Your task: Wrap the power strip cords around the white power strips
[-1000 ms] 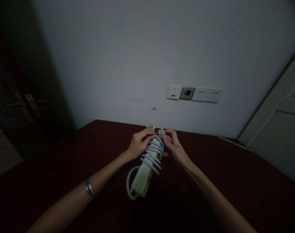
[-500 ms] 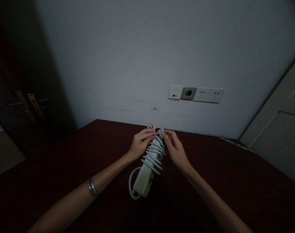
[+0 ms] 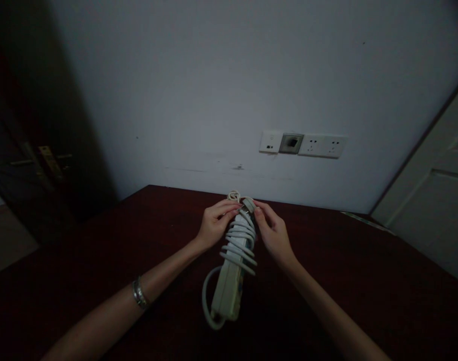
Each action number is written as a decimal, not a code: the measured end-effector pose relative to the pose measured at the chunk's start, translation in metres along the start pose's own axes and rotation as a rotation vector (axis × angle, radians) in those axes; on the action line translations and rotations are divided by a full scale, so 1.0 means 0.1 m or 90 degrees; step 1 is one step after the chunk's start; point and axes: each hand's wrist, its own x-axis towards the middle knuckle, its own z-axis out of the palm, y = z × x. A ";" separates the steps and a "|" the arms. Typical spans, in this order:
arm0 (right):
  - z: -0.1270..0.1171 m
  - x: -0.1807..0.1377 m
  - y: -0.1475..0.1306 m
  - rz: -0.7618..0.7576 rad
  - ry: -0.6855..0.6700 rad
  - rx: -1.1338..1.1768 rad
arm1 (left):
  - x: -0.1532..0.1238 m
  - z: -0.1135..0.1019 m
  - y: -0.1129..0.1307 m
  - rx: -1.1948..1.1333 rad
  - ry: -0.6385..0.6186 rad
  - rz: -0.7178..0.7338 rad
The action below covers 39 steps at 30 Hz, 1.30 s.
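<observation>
Both hands hold a power strip [image 3: 232, 281] above the desk [image 3: 101, 260], cord [image 3: 240, 245] wound around it. The left hand [image 3: 213, 225] grips its far end from 9 o'clock; right hand [image 3: 272, 233] fingers pinch the plug [image 3: 248, 204] at 12 o'clock.

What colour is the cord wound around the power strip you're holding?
Pale grey-white, like the power strip itself; the cord shows best in the head view.
</observation>
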 end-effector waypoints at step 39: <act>-0.18 0.04 0.06 -0.089 -0.173 -0.353 | -0.10 0.00 -0.21 0.073 -0.182 0.063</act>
